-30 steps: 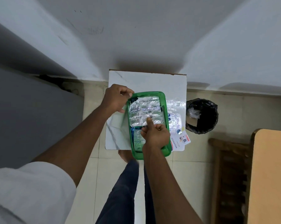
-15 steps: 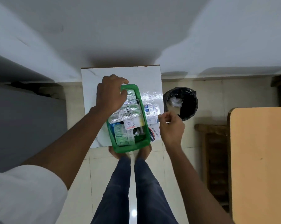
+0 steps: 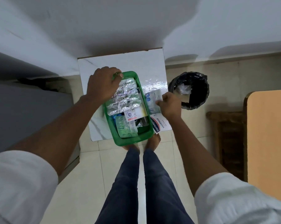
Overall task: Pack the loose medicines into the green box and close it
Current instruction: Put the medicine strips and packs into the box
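Note:
The green box (image 3: pixel 132 141) lies open on a small white marble-look table (image 3: pixel 120 62), hanging over its near edge. Inside lie silver blister strips (image 3: pixel 125 101), a green strip (image 3: pixel 126 130) and a small white sachet (image 3: pixel 130 116). My left hand (image 3: pixel 102 85) grips the box's far left rim. Right of the box my right hand (image 3: pixel 169 105) pinches a white medicine packet (image 3: pixel 151 101) that lies on the table. A white plaster box with blue and red print (image 3: pixel 160 126) lies below that packet, against the green box's right wall.
A black bin with a liner (image 3: pixel 191 92) stands on the floor right of the table. A wooden stool (image 3: pixel 228 136) and a tan tabletop (image 3: pixel 268 135) are at the right. A grey surface (image 3: pixel 23 113) is at the left. My legs and bare feet are below the table.
My right hand left the inside of the box, moved right and took hold of the white packet on the table. The left hand stayed on the box's far rim. The camera view shifted.

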